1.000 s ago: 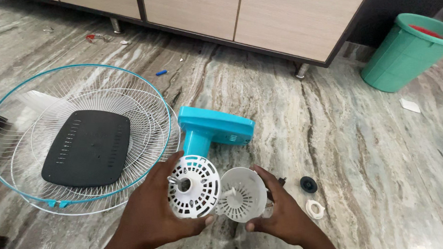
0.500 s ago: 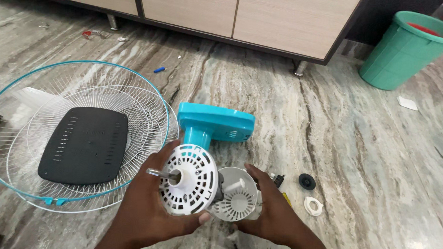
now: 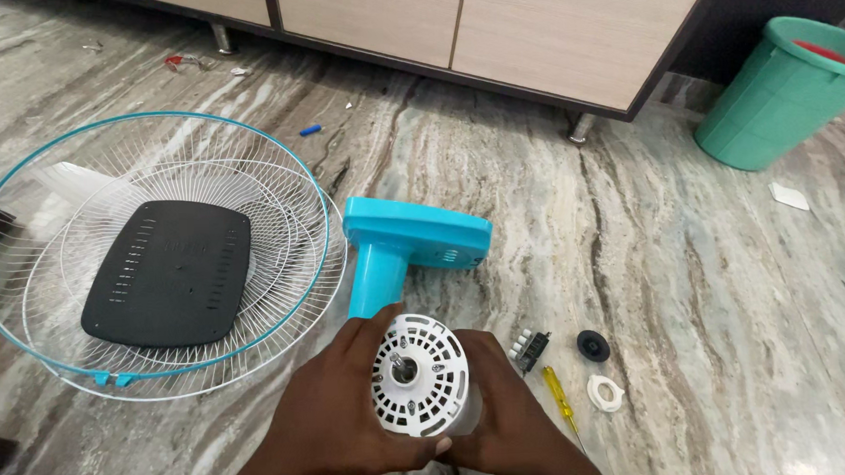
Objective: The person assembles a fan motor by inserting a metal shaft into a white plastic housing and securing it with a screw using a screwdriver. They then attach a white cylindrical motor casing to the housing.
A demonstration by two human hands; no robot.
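Note:
Both my hands grip a white round fan motor housing [image 3: 419, 373] low in the middle of the view. Its slotted face with a metal shaft at the centre points up at me. My left hand [image 3: 340, 422] wraps its left side and my right hand [image 3: 506, 414] holds its right and back, where a second white shell is mostly hidden. Just behind the housing stands a turquoise fan neck and base block [image 3: 413, 243] on the marble floor.
White wire fan guards with a turquoise rim [image 3: 153, 259] lie at left with a black slotted panel [image 3: 168, 272] inside. At right lie a switch block [image 3: 532, 349], a yellow screwdriver [image 3: 560, 398], a black knob [image 3: 593, 345] and a white ring [image 3: 604, 392]. A green bin [image 3: 782, 94] stands by wooden cabinets [image 3: 489, 26].
The two white housing halves, held apart a second ago, have been brought together into one piece between my hands. The view has shifted slightly.

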